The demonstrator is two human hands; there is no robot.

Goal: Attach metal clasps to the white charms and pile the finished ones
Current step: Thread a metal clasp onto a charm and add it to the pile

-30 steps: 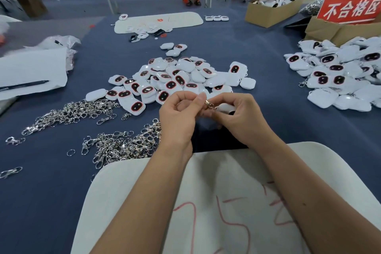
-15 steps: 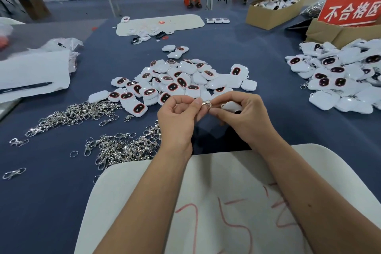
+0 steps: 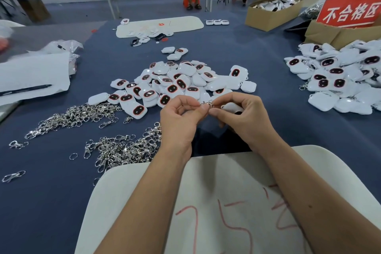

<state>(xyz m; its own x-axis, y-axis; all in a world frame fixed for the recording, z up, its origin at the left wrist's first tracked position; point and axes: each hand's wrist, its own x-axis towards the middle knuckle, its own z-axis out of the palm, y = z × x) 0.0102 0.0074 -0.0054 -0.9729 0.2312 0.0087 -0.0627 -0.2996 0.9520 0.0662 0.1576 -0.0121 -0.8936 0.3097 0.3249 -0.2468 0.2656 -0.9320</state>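
Above the blue cloth, my left hand [image 3: 181, 117] pinches a small metal clasp [image 3: 207, 105] between thumb and fingertips. My right hand [image 3: 243, 117] pinches the clasp's other end and holds a white charm [image 3: 232, 107] tucked under its fingers, mostly hidden. Just beyond the hands lies a heap of white charms with dark red-rimmed windows [image 3: 177, 82]. Loose metal clasps lie in two heaps at the left [image 3: 70, 117] and near my left wrist [image 3: 123, 148]. A big pile of charms with clasps [image 3: 342, 76] sits at the right.
A white board with red marks [image 3: 237, 202] lies under my forearms. White paper with a pen [image 3: 31, 80] is at the left. Cardboard boxes [image 3: 272, 14] and a red sign [image 3: 348, 11] stand at the back right. Another white board [image 3: 158, 26] lies farther back.
Both hands have lifted slightly away from me with the clasp, and the clasp now shows more plainly between the fingertips. The heaps on the cloth have not changed.
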